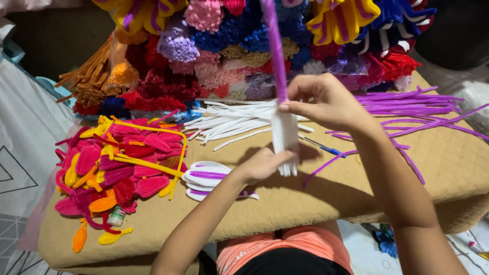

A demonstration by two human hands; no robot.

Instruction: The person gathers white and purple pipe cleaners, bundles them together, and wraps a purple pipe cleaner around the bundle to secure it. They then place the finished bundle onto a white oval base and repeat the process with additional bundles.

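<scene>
At the centre of the frame, the right hand [326, 102] is pinching the fuzzy purple chenille stem [275, 51] with a clenched grip, while the left hand [262, 164] is grasping the lower end of the bundle of white chenille stems [284, 136] hanging beneath it. At lower left, a small white glue tube with a green cap [116, 217] is lying on the tan quilted table [356, 178] beside the heap of pink, red and yellow chenille petals [119, 163].

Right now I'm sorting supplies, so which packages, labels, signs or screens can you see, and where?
Small tube: lies on the tan pad's left front, by the pink and yellow petals; white body, green and red label.
Clear plastic bag: back right among the piled flowers; shiny.
No signs or screens.
</scene>
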